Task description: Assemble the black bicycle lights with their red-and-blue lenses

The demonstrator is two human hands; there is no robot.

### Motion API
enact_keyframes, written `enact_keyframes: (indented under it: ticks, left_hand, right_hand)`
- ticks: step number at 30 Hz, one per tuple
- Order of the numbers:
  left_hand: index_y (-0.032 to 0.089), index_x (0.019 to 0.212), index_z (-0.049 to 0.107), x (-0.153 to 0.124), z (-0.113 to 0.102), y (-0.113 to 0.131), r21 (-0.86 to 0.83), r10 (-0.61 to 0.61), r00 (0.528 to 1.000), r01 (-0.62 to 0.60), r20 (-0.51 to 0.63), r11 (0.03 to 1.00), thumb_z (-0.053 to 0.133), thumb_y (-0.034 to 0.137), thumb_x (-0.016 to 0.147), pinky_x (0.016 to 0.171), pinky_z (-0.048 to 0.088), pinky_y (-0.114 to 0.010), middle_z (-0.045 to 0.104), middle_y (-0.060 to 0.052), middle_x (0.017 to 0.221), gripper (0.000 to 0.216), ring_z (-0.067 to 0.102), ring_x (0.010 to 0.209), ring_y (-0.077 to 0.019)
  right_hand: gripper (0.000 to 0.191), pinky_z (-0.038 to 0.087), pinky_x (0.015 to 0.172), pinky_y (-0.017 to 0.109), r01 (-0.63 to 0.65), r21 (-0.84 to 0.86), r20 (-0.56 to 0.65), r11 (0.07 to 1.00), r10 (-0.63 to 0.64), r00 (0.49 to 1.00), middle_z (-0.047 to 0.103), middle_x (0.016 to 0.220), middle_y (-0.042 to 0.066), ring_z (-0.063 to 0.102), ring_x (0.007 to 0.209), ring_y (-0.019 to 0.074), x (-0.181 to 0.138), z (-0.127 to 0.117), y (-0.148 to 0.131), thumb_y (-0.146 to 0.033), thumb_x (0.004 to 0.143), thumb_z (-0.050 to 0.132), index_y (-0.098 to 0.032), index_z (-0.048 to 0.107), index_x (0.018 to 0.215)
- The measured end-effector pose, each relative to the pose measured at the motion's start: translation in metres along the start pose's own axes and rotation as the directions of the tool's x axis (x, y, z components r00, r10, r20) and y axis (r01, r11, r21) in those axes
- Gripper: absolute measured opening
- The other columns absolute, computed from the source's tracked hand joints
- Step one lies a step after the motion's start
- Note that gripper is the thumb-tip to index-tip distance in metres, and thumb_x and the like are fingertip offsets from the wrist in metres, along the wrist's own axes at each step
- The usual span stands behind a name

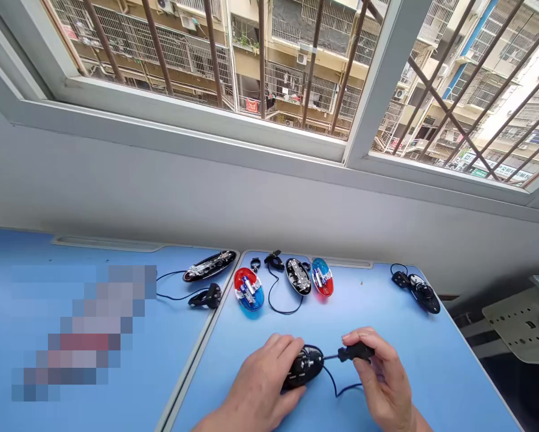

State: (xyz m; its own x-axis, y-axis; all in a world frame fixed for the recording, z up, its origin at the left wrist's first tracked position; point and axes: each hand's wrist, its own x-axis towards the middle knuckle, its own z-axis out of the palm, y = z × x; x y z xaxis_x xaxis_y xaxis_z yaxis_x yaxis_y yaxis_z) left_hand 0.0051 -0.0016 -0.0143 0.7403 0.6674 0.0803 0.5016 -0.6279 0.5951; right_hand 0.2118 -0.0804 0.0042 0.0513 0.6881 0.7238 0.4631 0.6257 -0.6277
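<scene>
Head view: a black oval housing (pixel 313 363) is near the front of the blue table (pixel 431 372), clasped by the curled left hand (pixel 261 381). The right hand (pixel 383 379) pinches a black screwdriver (pixel 356 351), its shaft reaching the housing. Beyond lies a red-and-blue shell (pixel 252 303) with batteries (pixel 248 292).

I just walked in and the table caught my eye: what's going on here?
A person is working with bare hands at a blue table. The left hand holds a black oval device on the tabletop, while the right hand grips a black-handled tool, probably a screwdriver, with its shaft pointing at the device's right side. Whether the tip touches is too small to tell. Towards the wall lie two red-and-blue cases with batteries in them.
</scene>
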Motion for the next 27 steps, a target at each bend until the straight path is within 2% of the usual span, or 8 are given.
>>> enact_keyframes:
  ticks: [13, 19, 27]
  left_hand:
    - [0.025, 0.101, 0.050, -0.001, 0.004, 0.000, 0.035, 0.013, 1.000, -0.013, -0.013, 0.999, 0.057, 0.014, 0.068, 0.073, 0.044, -0.034, 0.061, -0.003, 0.102, 0.036, 0.055, 0.092, -0.0262]
    - [0.026, 0.110, 0.050, 0.000, 0.006, -0.002, 0.035, 0.064, 0.998, -0.063, -0.022, 0.997, 0.057, 0.013, 0.069, 0.073, 0.044, -0.035, 0.063, -0.002, 0.102, 0.044, 0.055, 0.092, -0.0264]
    - [0.025, 0.104, 0.052, 0.002, 0.004, 0.001, 0.053, 0.053, 0.999, -0.053, -0.009, 0.997, 0.056, 0.015, 0.068, 0.071, 0.044, -0.034, 0.063, -0.003, 0.098, 0.037, 0.055, 0.089, -0.0261]
  right_hand:
    - [0.036, 0.060, 0.072, 0.041, 0.125, -0.075, 0.037, 0.989, -0.123, 0.992, 0.069, 0.100, 0.009, 0.066, 0.088, 0.0217, 0.010, 0.004, -0.007, -0.011, 0.097, 0.044, -0.025, 0.049, 0.129]
    - [0.037, 0.060, 0.072, 0.042, 0.169, -0.112, 0.078, 0.979, -0.161, 0.984, 0.070, 0.100, 0.010, 0.068, 0.087, 0.0219, 0.010, 0.003, -0.009, -0.009, 0.096, 0.044, -0.024, 0.048, 0.130]
    - [0.039, 0.060, 0.070, 0.041, 0.223, -0.110, 0.094, 0.969, -0.213, 0.972, 0.070, 0.099, 0.011, 0.068, 0.083, 0.0216, 0.013, 0.006, -0.011, -0.008, 0.095, 0.045, -0.022, 0.048, 0.131]
